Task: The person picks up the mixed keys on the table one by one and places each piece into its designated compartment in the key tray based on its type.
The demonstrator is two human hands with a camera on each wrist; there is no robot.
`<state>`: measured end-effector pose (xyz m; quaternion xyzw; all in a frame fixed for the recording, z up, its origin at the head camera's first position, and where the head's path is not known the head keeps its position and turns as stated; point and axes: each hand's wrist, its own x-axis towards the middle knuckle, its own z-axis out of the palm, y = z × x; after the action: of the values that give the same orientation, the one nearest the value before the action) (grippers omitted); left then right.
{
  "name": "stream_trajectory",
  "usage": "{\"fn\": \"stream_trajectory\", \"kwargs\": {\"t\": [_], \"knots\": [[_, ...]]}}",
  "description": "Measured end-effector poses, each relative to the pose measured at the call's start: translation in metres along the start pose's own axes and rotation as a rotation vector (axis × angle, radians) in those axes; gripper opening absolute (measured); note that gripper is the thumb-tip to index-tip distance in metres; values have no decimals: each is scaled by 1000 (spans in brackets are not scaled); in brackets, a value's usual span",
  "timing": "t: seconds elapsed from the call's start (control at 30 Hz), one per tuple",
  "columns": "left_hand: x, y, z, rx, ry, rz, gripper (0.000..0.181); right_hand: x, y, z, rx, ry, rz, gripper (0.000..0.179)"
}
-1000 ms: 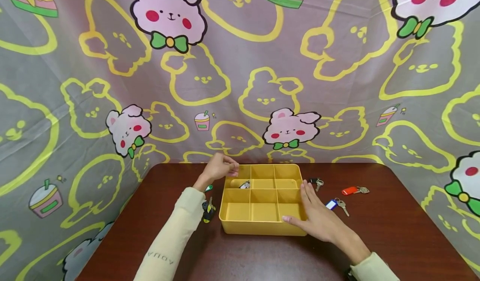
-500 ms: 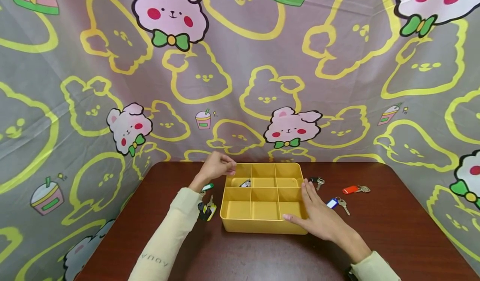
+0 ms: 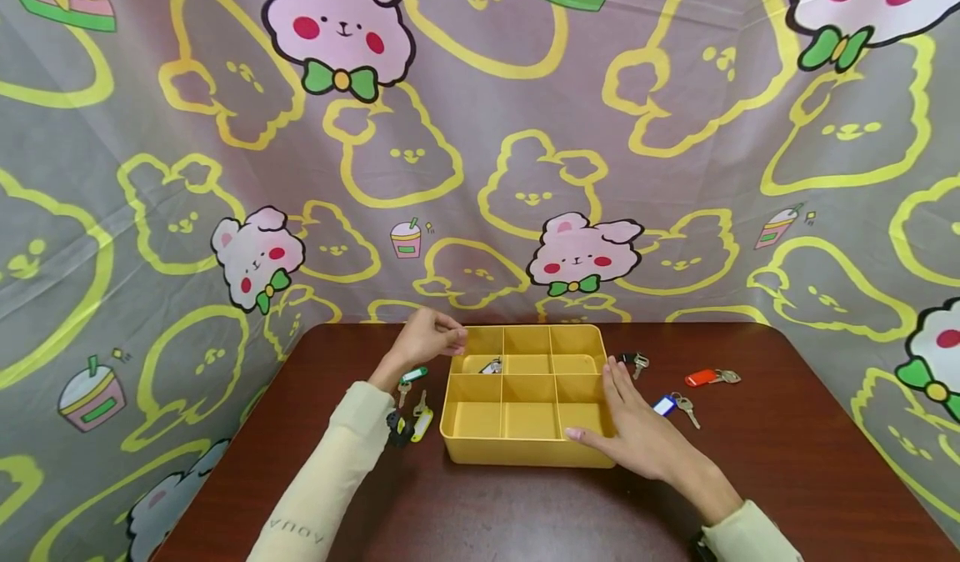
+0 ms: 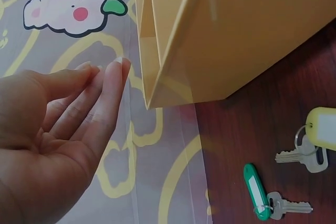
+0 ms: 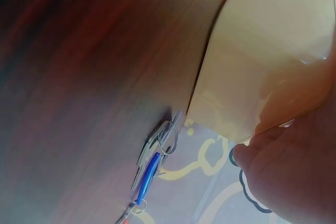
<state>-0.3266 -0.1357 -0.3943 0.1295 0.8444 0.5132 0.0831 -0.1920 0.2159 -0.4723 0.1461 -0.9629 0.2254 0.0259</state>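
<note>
I saw the left hand [image 3: 427, 338] loosely bent, gripping nothing, beside the yellow box [image 3: 528, 454] near the table's [image 3: 757, 479] back edge. A key tag [image 3: 491, 368] lay in the box's back-left compartment [image 3: 486, 341]; the right hand [image 3: 647, 441], straight-fingered and ungripping, rested against its right wall.

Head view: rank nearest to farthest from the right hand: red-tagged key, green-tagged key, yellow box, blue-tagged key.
1. Yellow box: the right hand rests against its right side.
2. Blue-tagged key: right of the box, beside the hand.
3. Red-tagged key: farther right and back.
4. Green-tagged key: left of the box.
</note>
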Motion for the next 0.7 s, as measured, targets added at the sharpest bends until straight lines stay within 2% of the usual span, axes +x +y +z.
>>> {"fn": "stream_trajectory", "kwargs": {"t": [0.17, 0.47, 0.7], "knots": [[-6, -1, -1, 18, 0, 29, 19, -1, -1, 0, 0, 0, 1, 122], [-13, -7, -3, 16, 11, 20, 18, -1, 0, 0, 8, -10, 5, 122], [-18, -13, -4, 48, 15, 45, 16, 0, 0, 0, 7, -10, 8, 122]]}}
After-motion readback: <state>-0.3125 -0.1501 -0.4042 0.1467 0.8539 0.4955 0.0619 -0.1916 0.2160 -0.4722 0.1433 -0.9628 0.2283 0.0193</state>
